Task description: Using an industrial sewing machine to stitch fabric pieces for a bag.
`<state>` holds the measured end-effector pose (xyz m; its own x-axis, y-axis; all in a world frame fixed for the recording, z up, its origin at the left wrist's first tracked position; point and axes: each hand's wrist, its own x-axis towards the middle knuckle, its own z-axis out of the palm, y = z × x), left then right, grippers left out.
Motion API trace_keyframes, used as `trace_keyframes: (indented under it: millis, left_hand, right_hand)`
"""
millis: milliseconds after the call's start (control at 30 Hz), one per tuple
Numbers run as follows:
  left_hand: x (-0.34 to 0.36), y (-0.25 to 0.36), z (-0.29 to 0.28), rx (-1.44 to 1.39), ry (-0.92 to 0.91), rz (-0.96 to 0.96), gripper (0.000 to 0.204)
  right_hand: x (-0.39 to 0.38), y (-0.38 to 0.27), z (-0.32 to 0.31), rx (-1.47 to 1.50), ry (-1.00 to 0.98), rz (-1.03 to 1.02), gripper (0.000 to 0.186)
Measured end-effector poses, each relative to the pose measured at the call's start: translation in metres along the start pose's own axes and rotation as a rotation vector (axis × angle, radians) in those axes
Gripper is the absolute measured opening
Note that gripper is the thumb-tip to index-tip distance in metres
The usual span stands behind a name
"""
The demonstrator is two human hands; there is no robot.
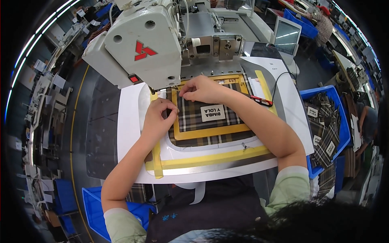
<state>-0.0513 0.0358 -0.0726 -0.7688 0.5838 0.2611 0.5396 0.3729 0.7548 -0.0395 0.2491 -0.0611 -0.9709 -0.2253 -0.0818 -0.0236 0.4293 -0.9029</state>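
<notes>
A piece of plaid fabric (190, 115) in brown, black and white lies flat inside a yellow frame (210, 133). A white label (212, 113) with dark lettering sits on the fabric. My left hand (159, 119) is at the frame's left edge, thumb and forefinger pinched together; whatever is between them is too small to make out. Over the fabric's upper left corner, my right hand (204, 90) has its fingertips drawn together just below the sewing machine head (139, 48). What those fingertips hold, if anything, is hidden.
A slim red-and-black tool (261, 101) lies by my right forearm. Yellow tape (210, 158) edges the white sheet (182, 177). At right, a blue crate (344, 121) holds labelled plaid pieces; another blue crate (93, 206) stands lower left. A screen (287, 36) stands behind.
</notes>
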Motion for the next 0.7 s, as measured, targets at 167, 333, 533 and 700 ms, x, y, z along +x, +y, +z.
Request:
trace_keyframes:
  millis: [167,333,533,700]
  left_hand:
    - [-0.003,0.014,0.0,0.184,-0.016,0.155,0.007]
    - [-0.001,0.017,0.0,0.215,0.021,0.205,0.006]
    - [0.007,0.023,-0.002,0.454,0.102,0.485,0.019]
    - [0.014,0.004,-0.013,0.626,0.07,0.637,0.021]
  right_hand:
    - [-0.005,-0.01,0.015,-0.113,0.089,-0.087,0.028]
    - [-0.004,-0.005,0.014,-0.148,0.08,-0.103,0.025]
    - [-0.008,-0.014,0.007,-0.322,-0.16,-0.051,0.024]
    - [-0.01,-0.016,-0.002,-0.187,-0.348,-0.042,0.022]
